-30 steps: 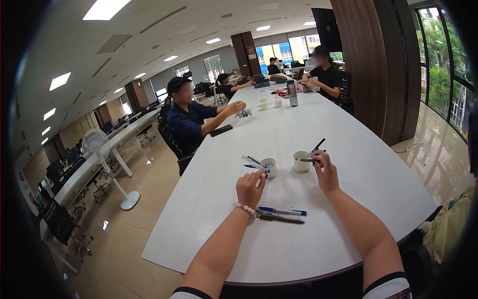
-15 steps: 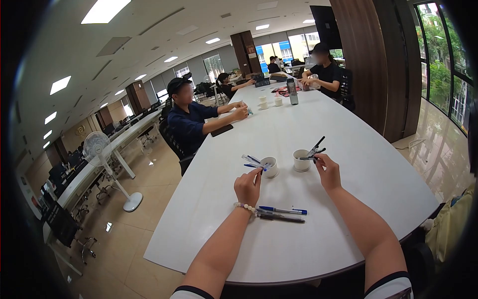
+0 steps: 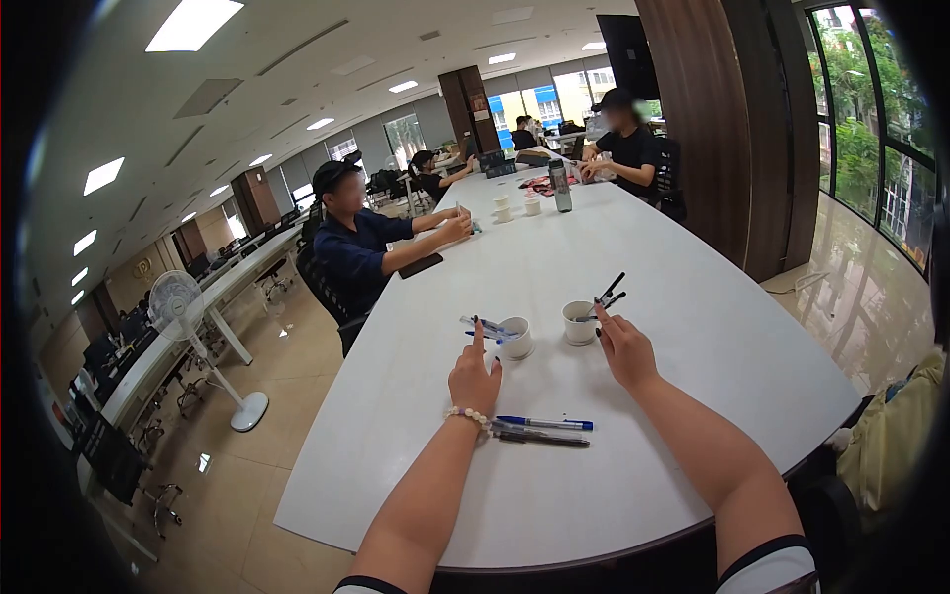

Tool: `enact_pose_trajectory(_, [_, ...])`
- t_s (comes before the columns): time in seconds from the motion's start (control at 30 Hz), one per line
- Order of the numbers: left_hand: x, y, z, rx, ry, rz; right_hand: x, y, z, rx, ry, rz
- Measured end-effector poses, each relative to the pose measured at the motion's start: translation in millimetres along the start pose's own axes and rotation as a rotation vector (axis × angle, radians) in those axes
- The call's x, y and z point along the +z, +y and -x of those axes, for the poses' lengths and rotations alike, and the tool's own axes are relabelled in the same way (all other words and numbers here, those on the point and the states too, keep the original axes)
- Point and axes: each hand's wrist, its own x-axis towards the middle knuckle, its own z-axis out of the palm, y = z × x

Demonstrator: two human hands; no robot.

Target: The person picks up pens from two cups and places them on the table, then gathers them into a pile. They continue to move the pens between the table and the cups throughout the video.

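My left hand (image 3: 475,376) is open beside the left white cup (image 3: 516,340), its index finger stretched up against the blue pens (image 3: 479,331) that lean out of that cup. At the right white cup (image 3: 580,325), my right hand (image 3: 625,348) is open too, index finger extended by the black pens (image 3: 612,292) sticking out of it. Nearer to me, a blue pen (image 3: 544,423) and a black pen (image 3: 544,438) lie side by side on the white table (image 3: 633,475), just right of my left wrist with its beaded bracelet.
Across the table's left edge sits a person in dark blue (image 3: 346,247); another in black (image 3: 628,148) sits at the far right. Further up stand a grey bottle (image 3: 561,188) and small white cups (image 3: 502,210). A white fan (image 3: 178,307) is on the floor at left.
Both hands have loosened from their pinches, and the index fingers now point outward. The whole view has shifted slightly, moving the scene left.
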Motion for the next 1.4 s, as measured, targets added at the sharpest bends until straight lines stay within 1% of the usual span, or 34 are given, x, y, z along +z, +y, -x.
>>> enact_pose_trajectory(0.1, [-1.4, -1.8, 1.3, -0.041, -0.057, 0.044, 1.4, -2.9, 2.3, -0.017, -0.031, 0.073])
enact_pose_trajectory(0.17, [-1.3, -1.6, 1.1, -0.018, -0.059, 0.018, -4.3, -7.7, 1.2, 0.222, -0.366, 0.035])
enact_pose_trajectory(0.2, [-3.1, -0.5, 0.9, -0.02, -0.056, 0.019, -3.1, -7.0, 1.1, 0.219, -0.366, 0.036])
enact_pose_trajectory(0.27, [-7.5, 4.1, 1.8, -0.072, -0.158, 0.045, -1.7, -3.6, 1.6, 0.234, -0.403, 0.099])
enact_pose_trajectory(0.3, [-8.3, 5.8, 1.7, -0.072, -0.155, 0.05, -3.3, -4.1, 0.2, 0.231, -0.403, 0.104])
enact_pose_trajectory(0.37, [-7.7, 9.3, 2.0, -0.103, -0.239, 0.005, -6.5, -5.8, -0.9, 0.273, -0.441, 0.117])
enact_pose_trajectory(0.4, [-8.1, 10.9, 2.2, -0.101, -0.241, 0.007, -6.5, -5.8, -0.4, 0.276, -0.441, 0.119])
enact_pose_trajectory(0.5, [-8.5, 12.3, 1.6, -0.127, -0.285, 0.05, -4.0, -3.9, 2.1, 0.239, -0.393, 0.153])
enact_pose_trajectory(0.57, [-3.4, 8.0, 2.4, -0.036, -0.171, 0.002, -2.5, -2.3, 2.5, 0.213, -0.341, 0.165])
enact_pose_trajectory(0.6, [-0.7, 6.0, 2.2, -0.036, -0.169, 0.003, -0.6, -0.7, 3.0, 0.212, -0.34, 0.166])
enact_pose_trajectory(0.67, [3.7, 3.4, 2.7, -0.001, -0.135, -0.067, 2.9, 3.3, 5.1, 0.171, -0.238, 0.224])
enact_pose_trajectory(0.7, [4.4, 3.1, 2.4, -0.003, -0.136, -0.067, 2.8, 4.4, 4.8, 0.171, -0.24, 0.224])
enact_pose_trajectory(0.77, [3.6, 2.9, 2.4, 0.021, -0.199, -0.099, 3.1, 5.3, 3.9, 0.143, -0.163, 0.214])
enact_pose_trajectory(0.8, [1.8, 2.0, 2.5, 0.014, -0.213, -0.104, 3.4, 5.4, 4.4, 0.15, -0.176, 0.206])
enact_pose_trajectory(0.87, [-0.9, 0.9, 2.1, 0.066, -0.185, -0.006, 0.9, 5.3, 3.5, 0.073, -0.079, 0.222])
enact_pose_trajectory(0.9, [2.6, -2.6, 3.4, 0.092, -0.035, 0.024, -4.9, -0.6, 1.2, 0.061, -0.061, 0.2])
enact_pose_trajectory(0.93, [3.6, -6.1, 3.5, 0.079, -0.046, 0.027, -6.9, -2.5, 1.2, 0.062, -0.079, 0.199])
enact_pose_trajectory(1.0, [1.4, -10.3, -0.2, 0.074, 0.057, 0.105, -10.0, -3.4, -0.2, 0.0, -0.019, 0.092])
enact_pose_trajectory(1.03, [2.1, -8.2, -0.2, 0.049, 0.122, 0.191, -10.3, -2.9, -0.7, -0.005, -0.028, 0.096])
enact_pose_trajectory(1.1, [2.7, -8.5, -0.6, 0.052, 0.133, 0.22, -9.5, -2.2, -0.1, -0.029, 0.061, 0.03])
enact_pose_trajectory(1.17, [-1.6, -6.5, -1.4, 0.058, 0.141, 0.24, -7.1, 1.1, -0.6, -0.037, 0.079, 0.003])
enact_pose_trajectory(1.23, [-12.5, 0.5, -0.6, 0.009, 0.032, 0.327, -7.9, -1.8, -0.2, -0.039, 0.128, -0.041])
enact_pose_trajectory(1.27, [-15.4, 0.3, 0.4, 0.005, 0.033, 0.325, -9.9, -4.3, -0.1, -0.04, 0.125, -0.043])
enact_pose_trajectory(1.33, [-20.0, 0.0, 0.3, 0.094, -0.251, 0.552, -13.5, -7.4, 1.1, -0.248, 0.066, -0.186])
enact_pose_trajectory(1.37, [-22.4, 2.0, -1.3, 0.094, -0.249, 0.553, -15.4, -12.1, 2.5, -0.279, -0.04, -0.274])
enact_pose_trajectory(1.4, [-25.4, 4.6, -3.4, 0.096, -0.494, 0.559, -19.0, -17.5, 3.2, -0.281, -0.042, -0.275])
